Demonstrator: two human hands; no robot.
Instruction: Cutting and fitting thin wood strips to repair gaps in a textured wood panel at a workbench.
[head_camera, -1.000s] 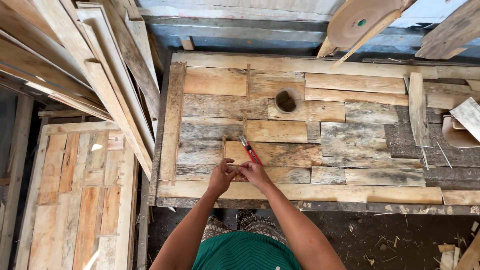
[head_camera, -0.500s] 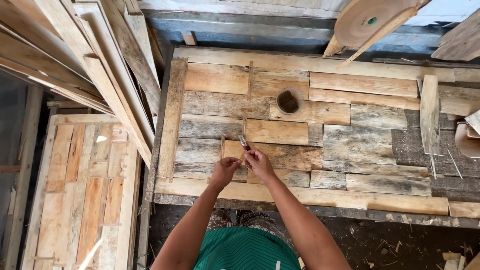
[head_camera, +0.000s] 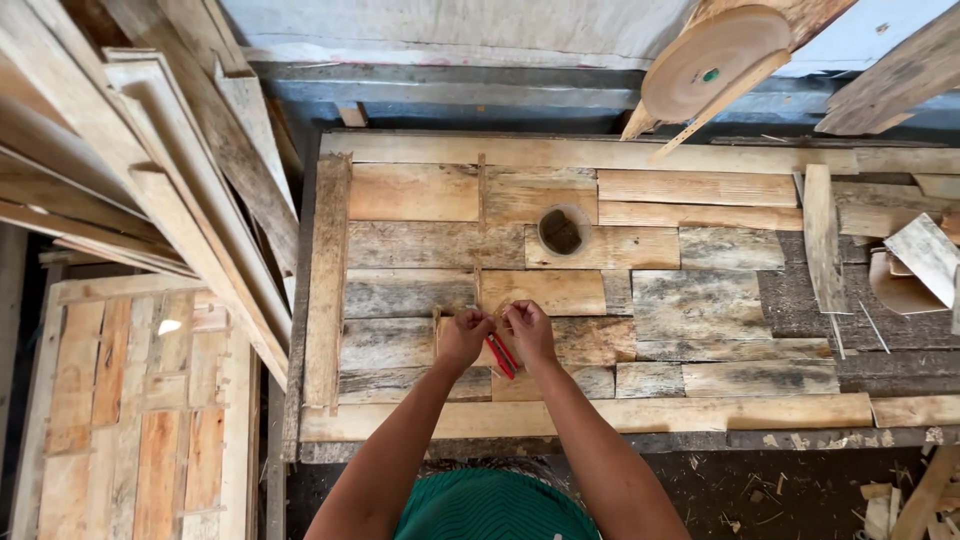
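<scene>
Both my hands meet over the near middle of a patchwork wooden panel (head_camera: 700, 290) made of many plank pieces. My left hand (head_camera: 462, 338) pinches something small at its fingertips, too small to name. My right hand (head_camera: 528, 332) holds a red-handled tool (head_camera: 502, 356), its red part pointing back toward my wrist. The fingertips of both hands almost touch above a pale plank piece (head_camera: 545, 292). A round hole (head_camera: 562, 230) in the panel lies just beyond the hands.
Long planks (head_camera: 150, 170) lean at the left over a slatted wooden panel (head_camera: 130, 400) on the floor. A round wooden disc (head_camera: 712, 62) on sticks leans at the back. Loose offcuts (head_camera: 920, 255) and a narrow strip (head_camera: 820, 238) lie at the right. Scraps litter the dirt floor (head_camera: 800, 490).
My hands have drawn closer together and slightly nearer to me on the panel. The red tool, earlier pointing up away from me, now lies under my right hand.
</scene>
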